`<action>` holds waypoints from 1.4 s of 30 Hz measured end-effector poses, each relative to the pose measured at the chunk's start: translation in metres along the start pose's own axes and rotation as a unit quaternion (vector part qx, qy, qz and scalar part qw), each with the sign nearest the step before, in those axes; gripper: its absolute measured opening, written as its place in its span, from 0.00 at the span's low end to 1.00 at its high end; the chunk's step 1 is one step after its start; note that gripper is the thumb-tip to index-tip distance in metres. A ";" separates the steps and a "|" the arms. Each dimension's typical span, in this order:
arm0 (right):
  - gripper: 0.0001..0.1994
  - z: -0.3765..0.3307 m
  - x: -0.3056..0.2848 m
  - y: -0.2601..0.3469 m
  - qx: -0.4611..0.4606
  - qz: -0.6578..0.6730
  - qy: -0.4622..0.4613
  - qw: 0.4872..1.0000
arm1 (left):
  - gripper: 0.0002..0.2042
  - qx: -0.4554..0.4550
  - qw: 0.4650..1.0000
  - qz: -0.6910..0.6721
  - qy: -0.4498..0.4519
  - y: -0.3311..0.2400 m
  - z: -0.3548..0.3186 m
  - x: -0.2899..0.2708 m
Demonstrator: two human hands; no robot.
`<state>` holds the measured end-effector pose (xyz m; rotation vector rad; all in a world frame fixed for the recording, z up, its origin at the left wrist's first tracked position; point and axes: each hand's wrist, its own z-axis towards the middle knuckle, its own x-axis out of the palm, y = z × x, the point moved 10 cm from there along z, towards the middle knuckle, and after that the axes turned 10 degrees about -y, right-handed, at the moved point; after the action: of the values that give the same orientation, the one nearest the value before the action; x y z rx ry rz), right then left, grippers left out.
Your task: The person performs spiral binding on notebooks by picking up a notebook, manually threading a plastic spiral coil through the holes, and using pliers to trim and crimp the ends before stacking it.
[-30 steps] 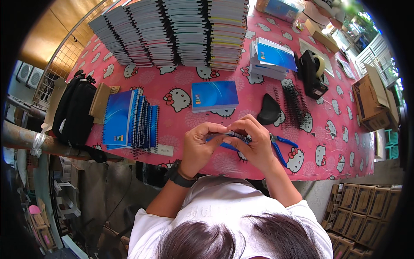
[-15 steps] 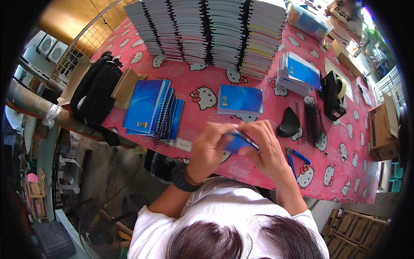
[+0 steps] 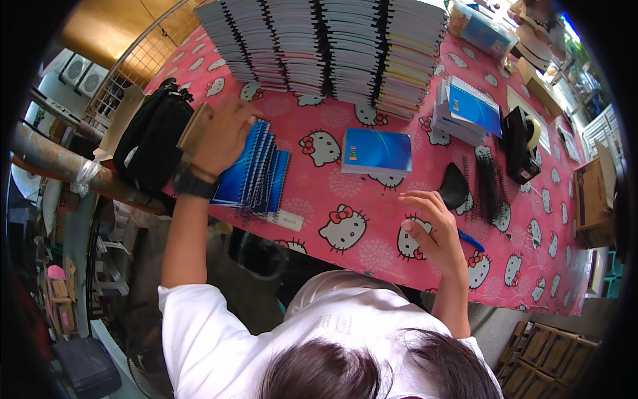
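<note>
My left hand (image 3: 222, 136), with a dark watch band at its wrist, rests over a pile of blue spiral notebooks (image 3: 256, 176) at the left of the table. Its fingers curl over the far edge of the top notebook, and the hand covers most of that cover. My right hand (image 3: 435, 233) hovers at the table's near side, empty, thumb and fingers apart. Ahead of it lies a small stack of blue-covered paper pads (image 3: 377, 151), with no coil visible. Blue-handled pliers (image 3: 472, 241) are partly hidden behind my right hand.
Tall stacks of bound books (image 3: 352, 53) stand at the back. Rightward are more blue notebooks (image 3: 475, 110), a black tape dispenser (image 3: 522, 146), black coils (image 3: 488, 186) and a black curved object (image 3: 455, 186). A black bag (image 3: 156, 136) sits left on the pink tablecloth (image 3: 372, 229).
My hands have parted. My left hand has moved left from the blue notebook held before me to the notebook pile; my right hand has let go and moved slightly right.
</note>
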<state>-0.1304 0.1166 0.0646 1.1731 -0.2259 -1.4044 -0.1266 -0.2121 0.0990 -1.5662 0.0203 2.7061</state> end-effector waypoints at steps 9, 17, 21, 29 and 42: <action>0.13 -0.003 -0.012 -0.020 0.020 -0.020 -0.027 0.999 | 0.09 0.079 0.921 -0.263 -0.275 -0.139 -0.007 -0.081; 0.13 -0.020 0.010 -0.011 -0.007 -0.022 0.047 0.999 | 0.19 0.092 0.953 -0.285 -0.039 -0.197 0.026 0.101; 0.11 -0.030 -0.003 -0.029 0.044 -0.031 0.017 0.998 | 0.18 0.061 0.940 -0.330 0.056 -0.186 0.031 0.121; 0.11 -0.030 0.005 -0.030 0.040 -0.025 0.039 0.998 | 0.16 0.068 0.932 -0.350 0.067 -0.189 0.034 0.118; 0.12 -0.014 0.008 -0.053 0.031 -0.027 0.028 0.999 | 0.14 0.062 0.927 -0.363 0.066 -0.184 0.035 0.125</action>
<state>-0.1514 0.1301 0.0152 1.2751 -0.2006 -1.4188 -0.2158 -0.0263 0.0074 -1.3538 -0.3142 1.9830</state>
